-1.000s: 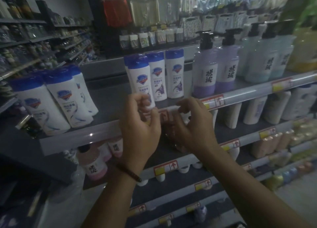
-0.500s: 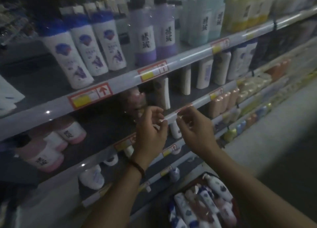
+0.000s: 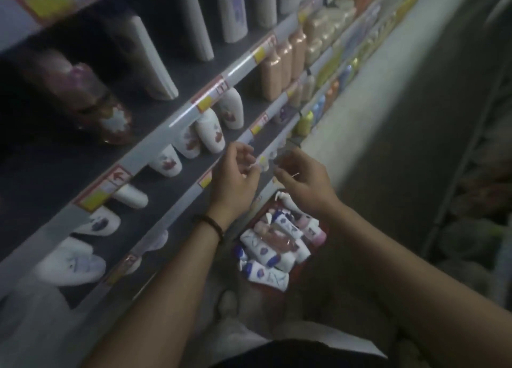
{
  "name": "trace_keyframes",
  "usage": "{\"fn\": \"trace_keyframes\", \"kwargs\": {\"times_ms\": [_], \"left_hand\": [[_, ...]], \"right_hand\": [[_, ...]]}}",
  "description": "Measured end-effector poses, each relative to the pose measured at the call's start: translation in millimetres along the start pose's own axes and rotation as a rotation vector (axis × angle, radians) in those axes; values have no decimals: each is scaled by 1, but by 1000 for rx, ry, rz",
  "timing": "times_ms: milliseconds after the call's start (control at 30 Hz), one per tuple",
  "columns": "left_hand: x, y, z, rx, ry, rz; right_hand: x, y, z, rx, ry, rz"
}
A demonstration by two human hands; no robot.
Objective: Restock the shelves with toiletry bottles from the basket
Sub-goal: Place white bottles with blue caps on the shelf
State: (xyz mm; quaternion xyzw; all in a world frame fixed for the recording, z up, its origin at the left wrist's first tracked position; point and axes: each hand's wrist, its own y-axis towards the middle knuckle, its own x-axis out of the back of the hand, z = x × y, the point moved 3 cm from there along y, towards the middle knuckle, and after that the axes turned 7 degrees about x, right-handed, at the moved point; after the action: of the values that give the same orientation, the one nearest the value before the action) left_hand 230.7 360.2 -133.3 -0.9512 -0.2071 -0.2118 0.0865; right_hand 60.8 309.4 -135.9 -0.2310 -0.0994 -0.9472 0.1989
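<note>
Dim shop aisle, grey shelves [image 3: 166, 129]. View and hands have dropped from the top shelf. The left hand [image 3: 235, 175] and right hand [image 3: 303, 183] are loosely curled and seemingly empty, though blurred. The basket [image 3: 296, 275] of bottles [image 3: 277, 245] sits on the floor below, so a pickup is probably next.

I'm looking at a shop aisle, toiletries section. Tiered shelves [image 3: 166, 121] run off to the far end, and each front rail carries red-and-yellow price tags [image 3: 210, 96]. Stock is faced up in rows of the same item: white bottles [image 3: 209, 130] with a red mark, peach bottles [image 3: 273, 71] further along, tall white bottles [image 3: 232, 10] one level up, a yellow bottle [image 3: 304, 122] low down. Plain grey floor [image 3: 374, 118] runs beside the shelves as a walkway. A red basket [image 3: 300, 269] piled with mixed toiletry bottles [image 3: 266, 257] sits on the floor at the shelf foot. Dim, blurred; tag text unreadable.
</note>
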Motion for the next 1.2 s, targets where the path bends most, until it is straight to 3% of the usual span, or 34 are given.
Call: {"fn": "trace_keyframes", "kwargs": {"times_ms": [367,633,1200], "left_hand": [[-62,29,57,7,106,359],[-98,49,117,85,127,392],[-242,90,344,247,253,444]], "right_hand": [[-12,-24,-80,-269,-3,-237],[-50,-26,-153,-356,38,-259],[-146,-72,-406,-644,46,-339]]}}
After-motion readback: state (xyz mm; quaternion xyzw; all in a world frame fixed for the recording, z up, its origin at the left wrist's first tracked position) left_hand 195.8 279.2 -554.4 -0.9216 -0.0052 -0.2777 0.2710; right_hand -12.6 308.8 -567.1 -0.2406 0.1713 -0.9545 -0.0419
